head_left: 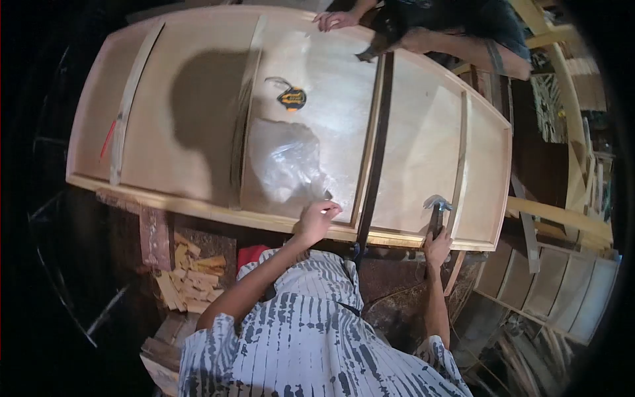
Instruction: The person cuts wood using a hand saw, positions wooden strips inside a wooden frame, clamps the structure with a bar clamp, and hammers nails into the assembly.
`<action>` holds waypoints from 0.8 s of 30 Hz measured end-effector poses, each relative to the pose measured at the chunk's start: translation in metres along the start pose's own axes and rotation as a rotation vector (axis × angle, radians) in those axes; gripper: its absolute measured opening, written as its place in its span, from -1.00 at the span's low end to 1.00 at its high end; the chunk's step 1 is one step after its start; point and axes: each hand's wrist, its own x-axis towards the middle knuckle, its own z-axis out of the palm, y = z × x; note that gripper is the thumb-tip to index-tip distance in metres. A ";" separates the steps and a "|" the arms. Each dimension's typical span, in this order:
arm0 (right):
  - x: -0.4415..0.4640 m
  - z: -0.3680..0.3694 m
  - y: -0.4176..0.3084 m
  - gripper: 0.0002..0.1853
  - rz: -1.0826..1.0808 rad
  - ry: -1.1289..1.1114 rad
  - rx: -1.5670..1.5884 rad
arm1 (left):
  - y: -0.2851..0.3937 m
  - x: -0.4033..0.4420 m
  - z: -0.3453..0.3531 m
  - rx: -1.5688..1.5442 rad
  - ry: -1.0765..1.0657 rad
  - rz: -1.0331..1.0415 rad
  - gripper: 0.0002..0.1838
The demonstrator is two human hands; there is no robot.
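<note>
My right hand (437,247) is wrapped round the handle of a claw hammer (437,202), its metal head raised over the near right part of a wooden panel (317,198). My left hand (316,222) is closed in a pinch at the panel's near edge; whatever sits between its fingertips is too small to make out. Just beyond those fingers lies a clear plastic bag (286,159). A dark clamp bar (377,149) crosses the panel between my two hands. Farther back rests a yellow and black tape measure (292,98).
Across the panel, a person's hand (336,21) rests on the far edge, near a dark tool (378,45). A red pencil-like stick (107,139) lies at the left. Wood offcuts (192,278) are piled below left; a slatted frame (549,281) stands at the right.
</note>
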 end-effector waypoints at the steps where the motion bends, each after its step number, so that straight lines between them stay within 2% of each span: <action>1: -0.001 0.005 0.000 -0.43 -0.064 0.104 0.006 | 0.002 0.004 0.005 0.180 0.060 0.160 -0.82; 2: 0.001 0.007 0.006 -0.43 -0.074 0.079 -0.012 | 0.006 0.003 0.014 0.133 0.026 -0.063 -0.80; 4: 0.004 -0.014 0.001 -0.50 0.017 -0.079 0.127 | 0.004 0.001 0.028 0.132 0.040 -0.209 -0.76; 5: 0.005 -0.026 -0.003 -0.50 0.018 -0.087 0.118 | -0.001 0.002 0.034 0.126 0.036 -0.219 -0.76; 7: 0.008 -0.054 -0.003 -0.62 -0.034 -0.228 0.319 | -0.013 -0.004 0.050 0.194 0.178 -0.214 -0.83; 8: 0.007 -0.074 0.001 -0.67 -0.060 -0.313 0.408 | -0.011 -0.008 0.054 0.177 0.181 -0.246 -0.83; 9: 0.002 -0.093 -0.005 -0.71 -0.129 -0.374 0.627 | -0.003 -0.011 0.052 0.297 0.207 -0.235 -0.82; 10: -0.004 -0.116 -0.021 -0.73 -0.034 -0.476 0.792 | -0.001 -0.011 0.051 0.426 0.234 -0.217 -0.80; 12: -0.007 -0.162 -0.070 -0.75 -0.132 -0.507 0.775 | -0.008 -0.009 0.061 0.486 0.249 -0.321 -0.78; 14: 0.010 -0.179 -0.072 -0.68 -0.166 -0.649 0.666 | -0.002 -0.012 0.068 0.509 0.299 -0.289 -0.80; 15: 0.015 -0.198 -0.099 -0.70 -0.176 -0.777 0.731 | 0.016 -0.009 0.065 0.489 0.346 -0.337 -0.81; 16: 0.025 -0.205 -0.117 -0.70 -0.189 -0.798 0.733 | 0.011 -0.010 0.070 0.499 0.360 -0.355 -0.81; 18: 0.036 -0.218 -0.138 -0.67 -0.460 -0.848 0.479 | 0.008 -0.020 0.086 0.511 0.419 -0.283 -0.82; 19: 0.044 -0.224 -0.149 -0.65 -0.530 -0.887 0.461 | 0.010 -0.020 0.090 0.509 0.439 -0.298 -0.82; 21: 0.051 -0.233 -0.190 -0.65 -0.572 -0.976 0.327 | 0.017 -0.023 0.083 0.454 0.518 -0.254 -0.80; 23: 0.059 -0.235 -0.233 -0.66 -0.563 -1.073 0.056 | 0.001 -0.025 0.094 0.472 0.574 -0.328 -0.79; 24: 0.070 -0.231 -0.241 -0.66 -0.588 -1.081 0.045 | 0.001 -0.021 0.095 0.502 0.605 -0.367 -0.77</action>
